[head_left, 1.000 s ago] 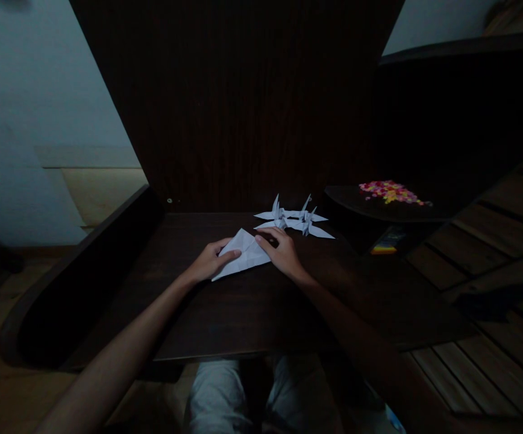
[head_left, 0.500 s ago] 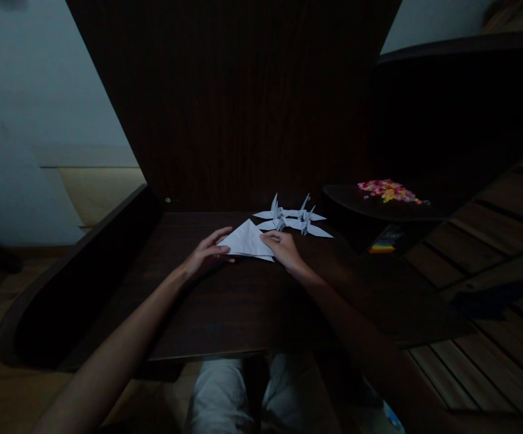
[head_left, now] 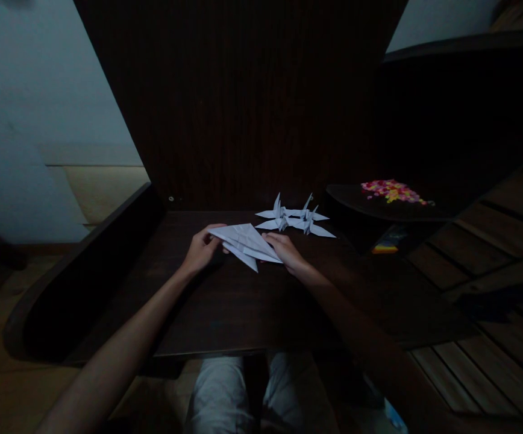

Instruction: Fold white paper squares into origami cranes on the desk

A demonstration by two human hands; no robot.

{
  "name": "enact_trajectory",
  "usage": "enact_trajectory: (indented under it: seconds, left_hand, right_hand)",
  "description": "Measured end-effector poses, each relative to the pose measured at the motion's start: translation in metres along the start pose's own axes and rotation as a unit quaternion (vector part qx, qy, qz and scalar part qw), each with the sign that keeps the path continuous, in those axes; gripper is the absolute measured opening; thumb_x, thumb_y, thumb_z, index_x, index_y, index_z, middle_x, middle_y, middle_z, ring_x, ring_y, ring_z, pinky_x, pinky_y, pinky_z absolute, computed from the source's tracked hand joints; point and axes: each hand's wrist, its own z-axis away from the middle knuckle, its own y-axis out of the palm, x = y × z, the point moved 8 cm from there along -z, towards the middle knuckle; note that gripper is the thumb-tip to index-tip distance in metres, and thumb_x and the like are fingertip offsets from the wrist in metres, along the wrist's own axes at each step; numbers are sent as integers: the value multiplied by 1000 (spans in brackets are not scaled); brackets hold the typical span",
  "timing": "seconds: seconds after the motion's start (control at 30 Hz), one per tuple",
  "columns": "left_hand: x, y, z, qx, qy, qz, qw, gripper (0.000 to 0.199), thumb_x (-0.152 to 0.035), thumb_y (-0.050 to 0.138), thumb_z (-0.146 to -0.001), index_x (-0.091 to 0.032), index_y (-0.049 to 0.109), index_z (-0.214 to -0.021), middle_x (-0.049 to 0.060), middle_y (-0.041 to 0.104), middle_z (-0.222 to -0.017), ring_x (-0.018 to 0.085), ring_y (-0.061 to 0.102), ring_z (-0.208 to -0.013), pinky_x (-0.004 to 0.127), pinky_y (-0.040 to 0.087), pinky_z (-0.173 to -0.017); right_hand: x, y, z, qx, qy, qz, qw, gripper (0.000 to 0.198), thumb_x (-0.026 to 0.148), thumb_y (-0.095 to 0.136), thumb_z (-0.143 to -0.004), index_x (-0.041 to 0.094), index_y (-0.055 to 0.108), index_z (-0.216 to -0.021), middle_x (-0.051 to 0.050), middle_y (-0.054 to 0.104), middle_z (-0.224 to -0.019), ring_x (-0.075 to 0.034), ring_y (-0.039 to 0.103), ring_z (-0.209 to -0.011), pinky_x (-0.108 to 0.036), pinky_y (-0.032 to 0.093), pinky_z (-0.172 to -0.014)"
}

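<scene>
Left hand (head_left: 202, 247) and right hand (head_left: 285, 250) pinch the paper (head_left: 246, 238) at either end, seemingly mid-fold, the flap (head_left: 244, 257) between them calling for alignment.

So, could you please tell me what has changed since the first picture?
The folded white paper has turned: its left corner has swung away from the person, and a pointed lower flap now spreads toward them. The left hand moved slightly away with it. The left and right hand hold it throughout the pictures. The paper birds and colourful pile stayed put.
</scene>
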Motion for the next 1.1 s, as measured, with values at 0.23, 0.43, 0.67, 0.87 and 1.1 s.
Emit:
enact_trajectory:
  seconds: [0.23,0.43,0.67,0.87,1.1]
  left_hand:
    - [21,3,0,-6,-98,102,990,34,-44,76,-59,-14,65,-71,3,66,-66,18,60,-60,30,47,-61]
    - [28,15,4,31,-147,162,975,31,-36,80,-54,-14,70,-73,5,71,-74,20,64,-69,31,50,-69]
    - [30,8,4,-17,-148,174,973,37,-39,82,-54,-10,69,-73,5,71,-75,17,63,-66,27,49,-64]
    - [18,7,3,-13,-128,208,970,39,-27,79,-59,-11,65,-92,1,64,-71,13,59,-56,22,47,-45]
    - [13,12,3,22,-126,254,959,35,-18,66,-68,-14,59,-102,0,60,-66,12,56,-47,25,50,-40]
  right_hand:
    - [4,16,9,77,1,-62,995,23,29,61,-73,19,56,-94,-5,67,-87,-16,66,-60,-29,56,-51]
    - [10,24,12,98,-37,-41,994,34,30,68,-70,19,55,-100,0,65,-72,-13,62,-57,-25,55,-47]
    - [10,23,10,98,-59,-32,993,32,32,70,-67,15,59,-92,1,64,-61,-12,58,-44,-22,47,-40]
    - [17,19,12,58,-94,-65,992,32,35,70,-68,18,63,-94,3,61,-63,-9,52,-43,-22,42,-38]
    - [16,9,11,-5,-99,-116,988,17,29,70,-61,19,71,-75,-1,66,-75,-14,57,-66,-23,45,-54]
